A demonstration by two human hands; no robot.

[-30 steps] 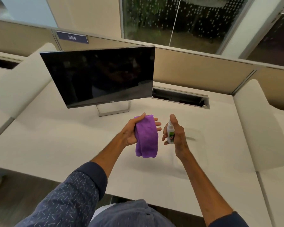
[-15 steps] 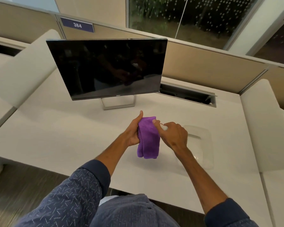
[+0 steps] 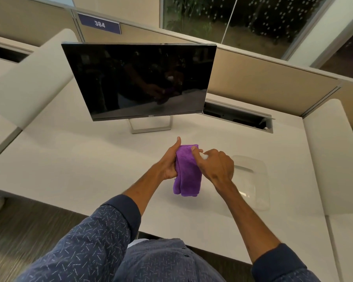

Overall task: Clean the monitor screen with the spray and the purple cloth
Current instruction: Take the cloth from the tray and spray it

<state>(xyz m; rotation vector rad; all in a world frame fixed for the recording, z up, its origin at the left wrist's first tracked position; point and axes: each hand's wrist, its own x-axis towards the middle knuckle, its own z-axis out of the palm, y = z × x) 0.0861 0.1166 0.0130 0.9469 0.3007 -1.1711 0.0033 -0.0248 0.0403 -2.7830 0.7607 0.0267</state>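
The dark monitor (image 3: 139,80) stands on its silver foot at the back of the white desk (image 3: 69,159), switched off. My left hand (image 3: 169,161) grips the folded purple cloth (image 3: 188,174), which hangs down over the desk. My right hand (image 3: 214,165) is closed around the small spray bottle (image 3: 203,156); only its white top shows between my fingers, pressed against the cloth's upper edge. The bottle's body is hidden inside my fist.
A clear plastic tray (image 3: 253,180) lies on the desk just right of my hands. An open cable slot (image 3: 236,117) sits behind it. Beige partition panels (image 3: 263,86) close off the back, and cushioned dividers (image 3: 29,78) flank both sides.
My right hand brought the spray bottle from upright beside the cloth over against the cloth's top. The view shifted closer to the monitor.
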